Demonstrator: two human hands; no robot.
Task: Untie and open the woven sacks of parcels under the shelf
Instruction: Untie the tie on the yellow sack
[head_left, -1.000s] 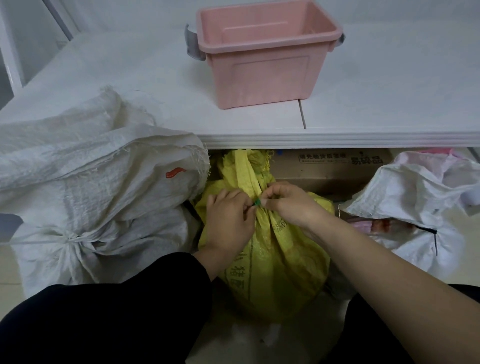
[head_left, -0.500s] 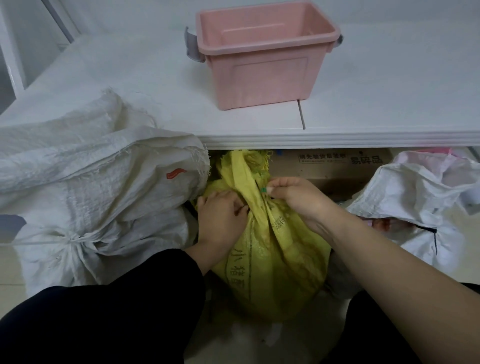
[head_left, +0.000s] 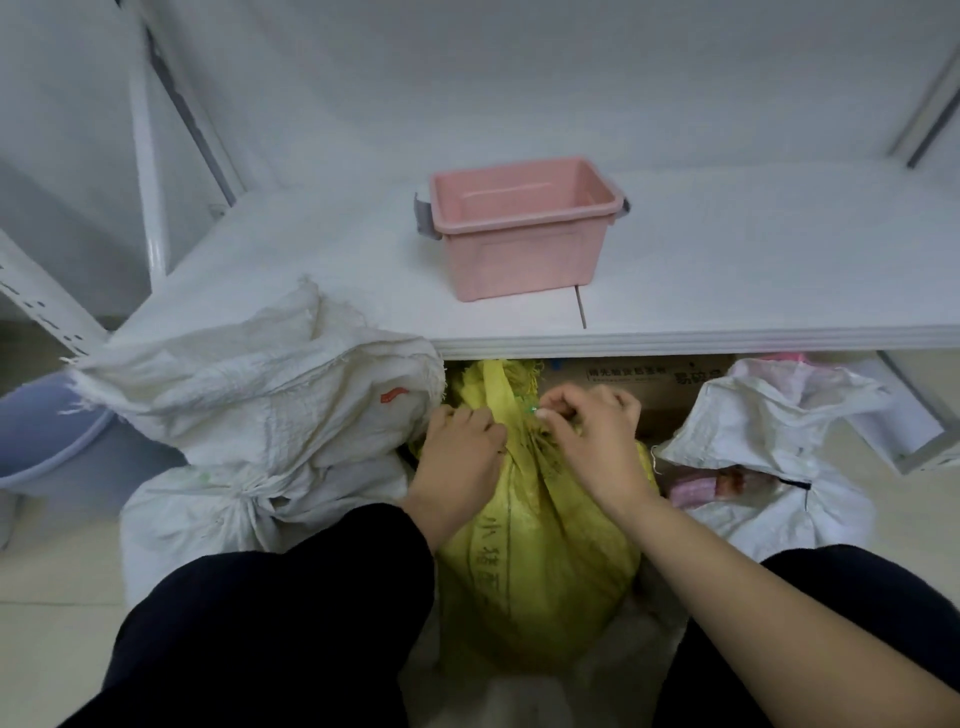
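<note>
A yellow woven sack (head_left: 540, 561) stands on the floor between my knees, its gathered neck reaching up under the white shelf (head_left: 675, 340). My left hand (head_left: 460, 457) grips the left side of the neck. My right hand (head_left: 589, 431) pinches the neck from the right, by a small green tie (head_left: 530, 410). A big white woven sack (head_left: 260, 410) lies to the left, its lower part knotted. Another white sack (head_left: 779, 452) at the right is open, showing pink parcels.
A pink plastic bin (head_left: 524, 228) stands on the shelf above the sacks. A cardboard box (head_left: 649, 379) sits behind the yellow sack under the shelf. A blue bucket (head_left: 47, 436) is at the far left. My dark-clothed knees fill the bottom.
The view has pulled back and tilted up, so more of the shelf shows. My right hand shifted slightly on the sack's neck near the green tie; my left hand still grips the neck.
</note>
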